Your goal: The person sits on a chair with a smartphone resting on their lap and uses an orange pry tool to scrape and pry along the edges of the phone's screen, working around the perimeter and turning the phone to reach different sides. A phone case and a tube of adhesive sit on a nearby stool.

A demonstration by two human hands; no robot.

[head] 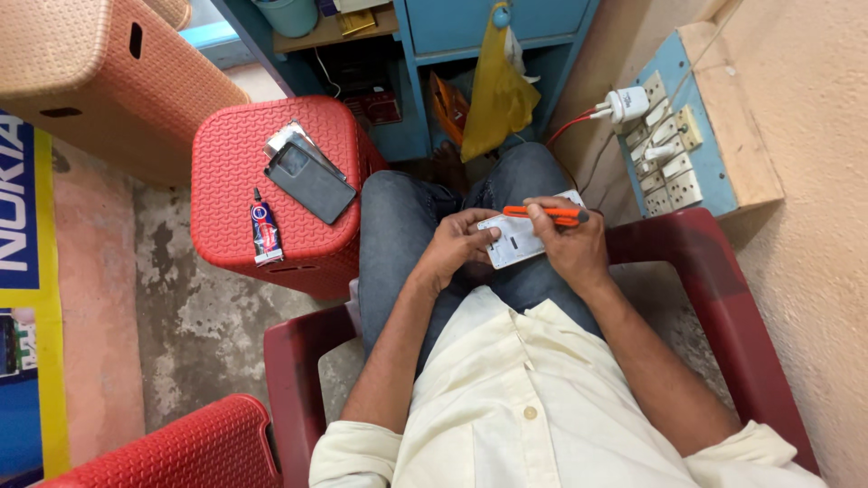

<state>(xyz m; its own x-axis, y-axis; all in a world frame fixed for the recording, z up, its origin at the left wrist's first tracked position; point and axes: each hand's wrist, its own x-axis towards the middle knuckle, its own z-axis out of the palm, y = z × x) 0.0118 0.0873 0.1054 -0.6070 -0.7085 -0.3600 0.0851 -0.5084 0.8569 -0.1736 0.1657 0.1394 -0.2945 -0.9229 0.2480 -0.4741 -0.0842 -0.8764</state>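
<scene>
I sit in a dark red plastic chair [714,271] and look down at my lap. A white phone body [517,242] lies face down on my knees, gripped at its left edge by my left hand [459,244]. My right hand [570,242] is closed around an orange-handled screwdriver [542,214], which lies across the top of the phone with its tip toward the left.
A red plastic stool [226,190] to my left carries a dark phone [309,181], a pale flat part [287,136] and a small glue tube [265,233]. On the right wall hangs a blue switchboard [669,149] with a white charger [624,104]. A blue cabinet [470,36] and yellow bag [495,90] stand ahead.
</scene>
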